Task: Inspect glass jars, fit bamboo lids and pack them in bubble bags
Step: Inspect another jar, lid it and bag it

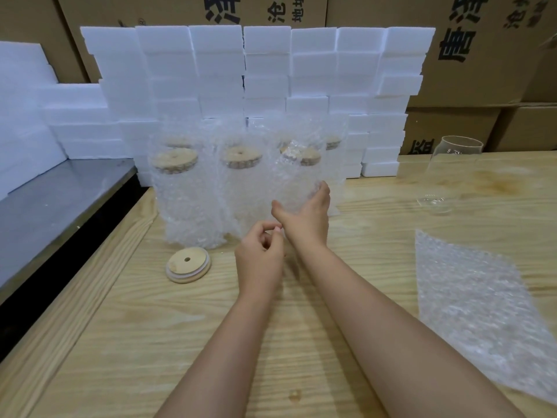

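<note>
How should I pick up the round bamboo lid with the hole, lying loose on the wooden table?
Pinch the round bamboo lid by its outer rim, thumb and fingers on opposite edges, coming straight down from above. It lies flat on the wooden table, so nothing slips under it, and bubble-bagged jars stand close behind.

One head-worn wide-angle view, close above the wooden table, facing forward and down, bagged jar at centre frame, foam blocks across the far field

Foam blocks stacked before cardboard boxes (black lettering); wooden table.
</note>
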A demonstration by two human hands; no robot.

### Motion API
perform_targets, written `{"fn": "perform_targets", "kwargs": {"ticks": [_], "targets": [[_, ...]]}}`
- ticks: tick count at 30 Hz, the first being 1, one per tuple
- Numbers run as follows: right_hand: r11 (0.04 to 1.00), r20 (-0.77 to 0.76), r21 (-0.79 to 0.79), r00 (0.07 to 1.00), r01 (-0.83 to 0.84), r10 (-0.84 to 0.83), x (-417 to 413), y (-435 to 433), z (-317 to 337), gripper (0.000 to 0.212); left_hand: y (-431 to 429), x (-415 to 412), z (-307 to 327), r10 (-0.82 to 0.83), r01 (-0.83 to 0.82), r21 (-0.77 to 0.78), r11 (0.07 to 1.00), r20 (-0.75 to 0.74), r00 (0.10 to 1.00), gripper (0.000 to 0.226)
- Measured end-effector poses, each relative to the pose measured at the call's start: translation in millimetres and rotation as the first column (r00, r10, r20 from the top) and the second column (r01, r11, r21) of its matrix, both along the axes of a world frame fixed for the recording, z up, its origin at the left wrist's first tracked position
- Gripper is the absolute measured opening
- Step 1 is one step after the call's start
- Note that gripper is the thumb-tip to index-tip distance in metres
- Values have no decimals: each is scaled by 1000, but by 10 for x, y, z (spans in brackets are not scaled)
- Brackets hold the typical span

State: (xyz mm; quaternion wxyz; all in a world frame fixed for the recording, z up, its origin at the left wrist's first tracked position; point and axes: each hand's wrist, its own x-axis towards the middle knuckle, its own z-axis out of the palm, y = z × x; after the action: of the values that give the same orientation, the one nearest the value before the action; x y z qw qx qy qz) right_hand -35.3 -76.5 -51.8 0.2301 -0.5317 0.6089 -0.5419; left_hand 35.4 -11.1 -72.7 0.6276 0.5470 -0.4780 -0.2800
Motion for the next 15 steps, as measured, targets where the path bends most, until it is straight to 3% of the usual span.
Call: {"fn": "perform_targets", "kwargs": {"ticks": [6,10,13,15], "targets": [[1000,21,-19,1000,13,-13,57,0,-31,94,-9,1,8,40,-40,7,999,-7,999,28],[994,51,6,993,-109,108,-68,45,-25,115,3,-3,10,27,-27,24,999,-8,1000,26],[987,-28,-9,987,-159,158,-298,123,44,126,-2,-4,7,18,-18,19,1000,-10,1000,27],[986,-105,-84,985,-145,136,-523,173,77,121,-5,-9,3,16,-16,3,1000,-7,1000,26]]}}
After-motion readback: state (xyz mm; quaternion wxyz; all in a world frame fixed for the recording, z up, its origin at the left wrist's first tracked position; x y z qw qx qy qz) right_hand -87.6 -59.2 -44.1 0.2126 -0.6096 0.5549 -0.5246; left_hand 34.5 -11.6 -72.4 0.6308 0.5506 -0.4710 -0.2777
